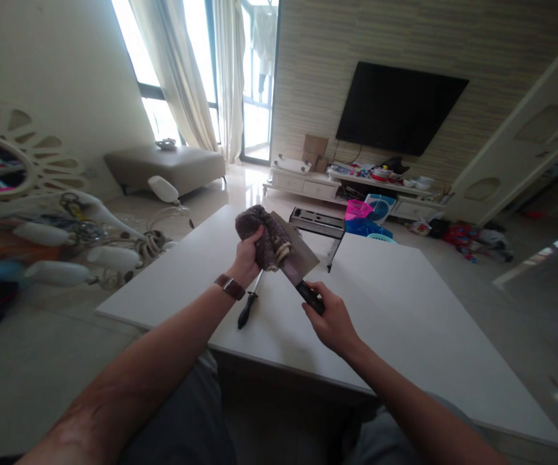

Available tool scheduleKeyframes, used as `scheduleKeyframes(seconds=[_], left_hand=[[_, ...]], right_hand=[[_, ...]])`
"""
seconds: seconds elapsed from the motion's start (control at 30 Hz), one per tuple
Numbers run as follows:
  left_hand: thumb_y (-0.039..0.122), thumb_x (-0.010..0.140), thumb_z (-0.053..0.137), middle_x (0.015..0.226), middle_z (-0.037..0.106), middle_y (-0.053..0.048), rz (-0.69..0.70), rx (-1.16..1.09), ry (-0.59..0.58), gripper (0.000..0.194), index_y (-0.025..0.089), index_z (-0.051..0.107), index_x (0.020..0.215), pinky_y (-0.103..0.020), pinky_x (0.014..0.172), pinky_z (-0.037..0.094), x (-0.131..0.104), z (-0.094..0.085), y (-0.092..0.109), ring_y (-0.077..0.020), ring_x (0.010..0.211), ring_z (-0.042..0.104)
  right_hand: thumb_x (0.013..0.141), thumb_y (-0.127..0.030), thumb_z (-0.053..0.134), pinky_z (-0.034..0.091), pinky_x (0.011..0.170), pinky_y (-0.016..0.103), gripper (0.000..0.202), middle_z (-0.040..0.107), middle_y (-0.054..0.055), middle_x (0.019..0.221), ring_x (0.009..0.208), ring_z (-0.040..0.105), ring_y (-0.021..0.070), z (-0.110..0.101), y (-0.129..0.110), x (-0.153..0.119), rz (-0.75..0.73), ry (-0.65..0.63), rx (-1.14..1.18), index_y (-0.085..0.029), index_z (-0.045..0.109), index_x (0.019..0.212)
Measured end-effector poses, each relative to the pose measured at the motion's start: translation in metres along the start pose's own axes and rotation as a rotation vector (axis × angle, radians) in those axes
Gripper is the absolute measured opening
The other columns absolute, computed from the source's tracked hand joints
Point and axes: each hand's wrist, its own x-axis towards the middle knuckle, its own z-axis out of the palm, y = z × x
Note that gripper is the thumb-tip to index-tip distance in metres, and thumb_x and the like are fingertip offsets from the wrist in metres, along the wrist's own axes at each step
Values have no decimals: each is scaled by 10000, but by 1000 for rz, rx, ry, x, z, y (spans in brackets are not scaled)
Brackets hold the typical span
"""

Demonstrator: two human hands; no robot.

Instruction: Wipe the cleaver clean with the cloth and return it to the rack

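My left hand [248, 256] is closed on a bunched, dark purple-brown cloth [259, 236], which presses against the side of a cleaver's wide blade [303, 255]. The cleaver's black handle [310, 298] is gripped in my right hand [332, 316], with the blade pointing up and away to the left. Both are raised over a white table [380, 316]. Below my left hand, a sharpening rod with a black handle [247, 311] lies on the table, its upper end hidden behind the cloth and hand.
A metal rack-like frame [316, 223] stands toward the table's far side. Beyond are a pink basket [358, 209], a low white cabinet [303, 186] and a wall television [400, 106]. A lamp with white shades [114, 257] is at the left.
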Motion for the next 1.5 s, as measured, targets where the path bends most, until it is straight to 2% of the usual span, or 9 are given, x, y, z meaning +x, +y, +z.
scheduleKeyframes(seconds=[0.17, 0.37, 0.47, 0.57, 0.73, 0.9, 1.2, 1.37, 1.5], left_hand=[[235, 900, 671, 1061, 776, -123, 93, 38, -41, 237, 128, 704, 1109, -466, 1023, 558, 5, 4, 23, -291, 1080, 725], [437, 922, 587, 1150, 756, -142, 68, 28, -103, 421, 127, 692, 1186, -508, 1043, 528, -6, 6, 35, -319, 1146, 693], [510, 914, 568, 1161, 756, -133, -14, 49, -151, 487, 139, 692, 1204, -517, 1066, 504, -18, 10, 26, -325, 1164, 683], [527, 901, 577, 1119, 769, -135, -144, 76, -186, 500, 129, 709, 1174, -515, 1075, 501, -33, 14, 7, -341, 1160, 683], [439, 898, 639, 1107, 767, -164, -312, 115, -202, 398, 116, 726, 1113, -483, 1081, 508, -53, 13, -30, -341, 1146, 692], [322, 894, 678, 1116, 766, -167, -259, 131, -89, 327, 106, 705, 1139, -467, 1076, 519, -49, 6, -39, -312, 1114, 711], [276, 889, 690, 1131, 764, -158, -137, 75, -12, 367, 112, 666, 1217, -500, 1031, 555, -32, 8, -19, -318, 1068, 730], [250, 875, 701, 1151, 757, -159, -69, 43, -22, 378, 124, 663, 1229, -508, 1004, 570, -20, 5, -7, -318, 1056, 734], [214, 860, 711, 1140, 763, -143, -9, 27, -17, 370, 131, 672, 1218, -469, 992, 579, -12, -1, 0, -294, 1028, 744]], right_hand=[[832, -201, 635, 487, 749, 310, 316, 714, 23, 944, 813, 670, 206, -6, -7, -4, 59, 16, 16, -243, 644, 1145], [879, -302, 634, 489, 646, 277, 307, 688, 32, 926, 738, 664, 183, -18, -7, -10, 126, 132, 103, -231, 601, 1177], [907, -341, 611, 492, 613, 271, 336, 679, 52, 997, 732, 660, 180, -19, -5, -9, 136, 212, 101, -229, 565, 1221], [917, -342, 602, 508, 662, 298, 337, 686, 62, 1021, 765, 665, 195, -17, -4, -7, 106, 237, 39, -229, 559, 1231], [923, -282, 579, 520, 820, 373, 323, 707, 93, 1069, 897, 677, 246, -5, 0, -7, 13, 112, -60, -217, 552, 1238], [909, -247, 580, 516, 898, 402, 364, 687, 111, 1160, 1026, 662, 274, 9, 1, -11, -43, 5, -59, -214, 540, 1269], [871, -199, 612, 507, 899, 369, 382, 693, 78, 1155, 1011, 662, 243, 7, 0, -7, -24, -74, 46, -220, 558, 1248], [850, -172, 597, 490, 817, 335, 365, 704, 51, 1069, 925, 669, 232, 4, -3, -8, -3, -100, 6, -245, 558, 1206], [817, -151, 590, 433, 705, 311, 360, 722, 52, 1016, 833, 666, 243, 0, -3, -6, 43, -126, -193, -262, 555, 1157]])
